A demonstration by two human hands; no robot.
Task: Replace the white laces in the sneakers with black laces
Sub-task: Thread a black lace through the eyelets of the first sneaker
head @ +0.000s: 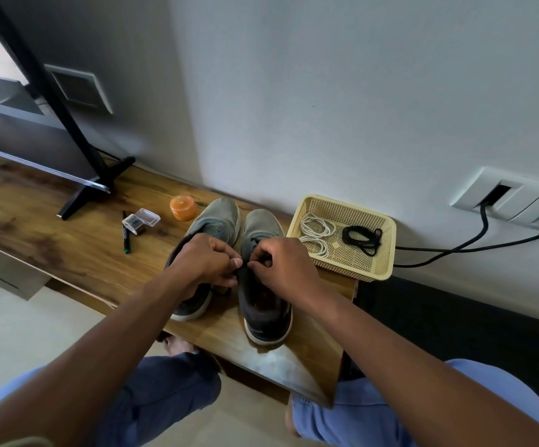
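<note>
Head cam, looking down at a wooden shelf (78,253) against a pale wall. 2 grey sneakers sit side by side on it, toes to the wall, heels toward the person. Both hands are bunched over the gap between them, around the lace area. The left hand (204,262) hovers over the left sneaker (219,221), fingers curled in with the thumb pressed against them, and the right hand (282,267) sits on top of the right sneaker (263,304), fingertips pinched together. There's a thin dark strand right where the 2 hands meet, looks like a black lace (241,268), and both hands seem to pinch it, but it's tiny and mostly covered by fingers, so I can't say how far the lacing has got.

Sneakers are soft mesh-looking fabric with white rubbery soles, darker at the heel. Just to the right is a cream plastic basket (387,250), perforated all over, rectangular. Inside it: coiled white laces (316,232) on the left and a loose black lace bundle (363,237) on the right, well apart from the hands.

Left of the shoes: a small round orange jar (182,207), a clear plastic case (140,220) flipped open, and a dark pen (126,235). A black TV stand foot (82,196) is further left, and the screen is cut off by the frame. A wall socket (507,196) has black cables plugged in.
</note>
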